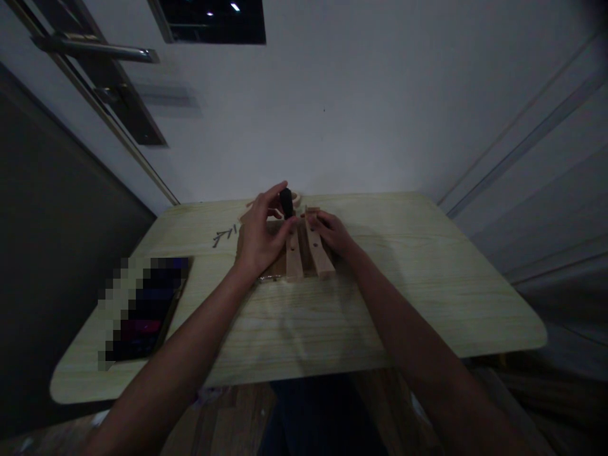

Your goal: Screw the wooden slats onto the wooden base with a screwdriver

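Note:
Around the upright black handle of what looks like a screwdriver [285,201], my left hand [263,237] has its thumb and fingers closed. The tool stands at the far end of a pale wooden strip [294,256]; its tip is hidden. My right hand [332,233] grips the far part of a second wooden strip [319,253], which has dark holes along its top. The two strips lie side by side, with a narrow gap between them, over a brown board or piece of cardboard [273,269]. Several screws or nails [223,235] lie left of my left hand.
A light wood-grain table [427,285] carries everything. More pale wooden parts [296,199] lie behind my hands, partly hidden. A tablet or phone [152,310], partly pixelated, rests at the left. Behind the table stands a white door with a metal handle [109,52].

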A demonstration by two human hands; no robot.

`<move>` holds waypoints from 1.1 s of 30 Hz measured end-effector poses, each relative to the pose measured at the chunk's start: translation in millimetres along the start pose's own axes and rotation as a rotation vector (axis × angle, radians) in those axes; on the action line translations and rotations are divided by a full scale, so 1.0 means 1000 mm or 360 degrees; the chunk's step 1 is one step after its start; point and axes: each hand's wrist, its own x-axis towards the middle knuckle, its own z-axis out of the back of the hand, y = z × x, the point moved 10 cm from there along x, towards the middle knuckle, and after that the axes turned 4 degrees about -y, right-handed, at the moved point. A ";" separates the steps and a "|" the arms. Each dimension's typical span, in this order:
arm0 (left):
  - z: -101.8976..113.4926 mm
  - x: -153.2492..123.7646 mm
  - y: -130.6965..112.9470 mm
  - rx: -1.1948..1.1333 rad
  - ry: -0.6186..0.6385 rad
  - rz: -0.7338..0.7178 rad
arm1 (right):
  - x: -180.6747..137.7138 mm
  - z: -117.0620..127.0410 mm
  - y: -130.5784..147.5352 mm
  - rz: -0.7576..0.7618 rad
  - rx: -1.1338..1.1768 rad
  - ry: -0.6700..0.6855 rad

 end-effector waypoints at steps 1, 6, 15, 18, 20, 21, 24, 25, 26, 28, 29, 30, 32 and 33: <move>0.000 0.000 0.001 -0.0010 -0.0005 0.0008 | 0.000 0.000 0.000 -0.0006 0.0007 0.0008; 0.000 -0.002 -0.003 -0.0089 0.0015 0.0012 | 0.000 -0.001 -0.002 -0.0030 0.0023 0.0021; 0.001 0.002 -0.006 -0.0094 -0.0012 -0.0053 | 0.001 -0.001 -0.003 -0.0007 -0.0023 0.0032; 0.002 0.001 -0.002 -0.0059 -0.0038 -0.0040 | 0.001 0.000 -0.004 -0.0003 -0.0047 0.0013; 0.001 0.000 -0.001 -0.0063 -0.0027 -0.0025 | 0.001 0.000 -0.005 -0.0003 -0.0045 0.0010; 0.000 0.000 -0.001 -0.0067 -0.0016 -0.0022 | 0.001 -0.001 -0.005 -0.0003 -0.0043 0.0016; 0.000 0.000 -0.004 -0.0071 0.0004 -0.0018 | 0.001 -0.002 -0.003 -0.0003 -0.0029 0.0031; 0.000 0.000 -0.005 -0.0071 0.0006 -0.0013 | 0.001 -0.001 -0.002 0.0000 -0.0025 0.0025; 0.001 0.000 -0.005 -0.0073 0.0009 -0.0007 | 0.001 -0.001 -0.002 0.0003 -0.0020 0.0020; 0.002 0.000 -0.006 -0.0081 0.0023 0.0001 | 0.000 -0.001 0.000 0.0009 -0.0012 0.0013; 0.002 0.000 -0.007 -0.0083 0.0034 0.0000 | 0.000 -0.001 0.000 0.0011 -0.0009 0.0011; 0.002 0.000 -0.007 -0.0080 0.0048 -0.0006 | 0.000 -0.001 0.000 0.0010 -0.0006 0.0012; 0.001 -0.001 -0.009 -0.0058 0.0077 -0.0023 | 0.000 -0.001 -0.001 0.0005 -0.0010 0.0008; 0.000 -0.001 -0.010 -0.0046 0.0089 -0.0030 | 0.000 -0.001 -0.001 0.0003 -0.0017 0.0001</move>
